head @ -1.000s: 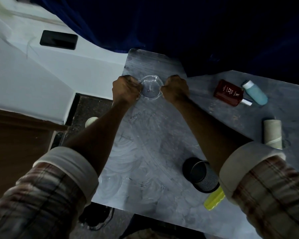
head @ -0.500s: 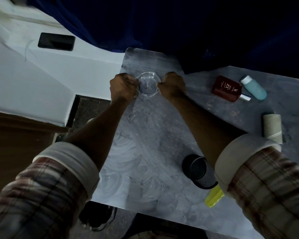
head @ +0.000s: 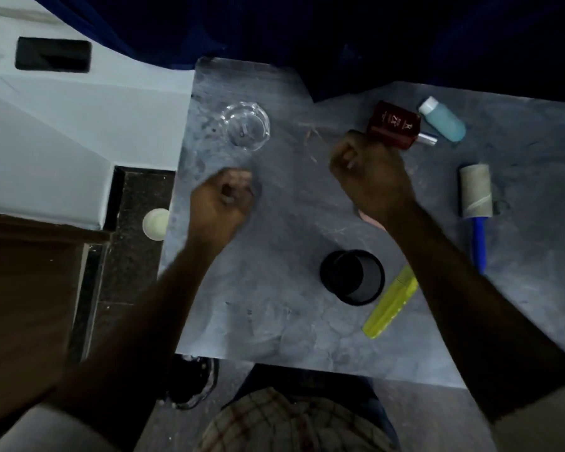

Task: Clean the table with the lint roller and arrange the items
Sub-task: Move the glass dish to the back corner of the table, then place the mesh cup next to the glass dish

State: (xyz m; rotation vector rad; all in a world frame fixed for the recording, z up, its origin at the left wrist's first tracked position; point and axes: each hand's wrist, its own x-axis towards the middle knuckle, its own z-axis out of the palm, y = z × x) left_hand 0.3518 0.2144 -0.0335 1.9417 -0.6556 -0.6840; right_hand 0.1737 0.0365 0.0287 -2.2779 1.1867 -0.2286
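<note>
A clear glass ashtray [head: 247, 125] stands alone near the far left corner of the grey table [head: 274, 321]. My left hand [head: 221, 199] hovers below it, fingers curled, holding nothing I can see. My right hand [head: 371, 172] is curled too, just left of a red-brown perfume bottle [head: 393, 125] lying on its side. A turquoise bottle [head: 442, 122] lies beside the perfume. The lint roller [head: 475, 203] with its blue handle lies at the right. A black mesh cup [head: 353, 277] stands near the front, with a yellow comb [head: 390, 303] against it.
Small bits of debris [head: 309, 137] lie on the table between the ashtray and my right hand. A white ledge with a black phone [head: 53, 55] sits to the left. Dark blue cloth [head: 340, 37] hangs behind the table. A white round object [head: 155, 223] lies below the left edge.
Both hands have let go of the glass ashtray and pulled back toward me. My right hand has moved right, close to the perfume bottle. The ashtray stays in the far left corner.
</note>
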